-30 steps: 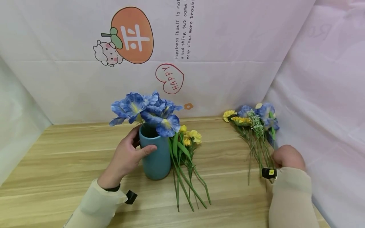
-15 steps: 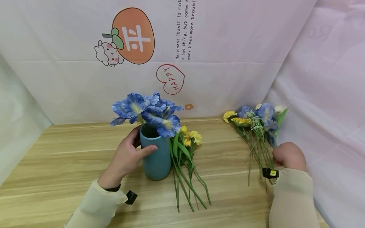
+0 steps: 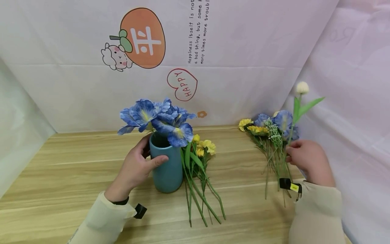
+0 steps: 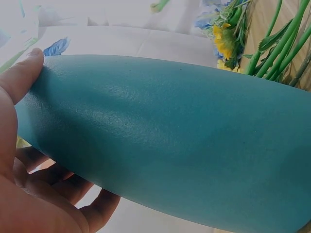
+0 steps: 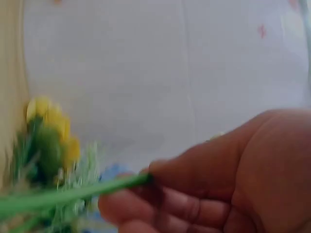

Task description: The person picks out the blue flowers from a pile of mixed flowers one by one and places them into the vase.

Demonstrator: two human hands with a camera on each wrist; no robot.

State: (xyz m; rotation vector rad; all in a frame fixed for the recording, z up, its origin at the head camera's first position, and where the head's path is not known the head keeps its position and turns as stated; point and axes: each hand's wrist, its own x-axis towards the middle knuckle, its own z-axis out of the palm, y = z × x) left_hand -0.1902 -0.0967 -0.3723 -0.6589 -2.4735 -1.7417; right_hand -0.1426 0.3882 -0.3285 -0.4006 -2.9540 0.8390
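My left hand (image 3: 136, 168) grips a blue-green vase (image 3: 167, 169) around its upper side, thumb across the front and fingers behind. The vase stands upright, with several blue irises (image 3: 158, 117) spreading over its rim. On the right, my right hand (image 3: 309, 159) pinches the green stem of a white tulip-like flower (image 3: 302, 88) with two leaves, its head raised above the pile. In the right wrist view the stem (image 5: 73, 195) passes between thumb and fingers, blurred. Beneath and beside that hand lies a pile of mixed flowers (image 3: 274, 130), yellow, blue and pale green.
Yellow flowers (image 3: 207, 146) with long green stems lie against the vase's right side, stem ends toward me. A printed white cloth (image 3: 237, 84) rises behind the wooden table (image 3: 91, 156), and another white cloth (image 3: 350, 118) closes the right side close to my right arm.
My right hand has risen slightly, lifting the white flower from beside the pile to upright above it. My left hand, the vase and the irises have stayed put.
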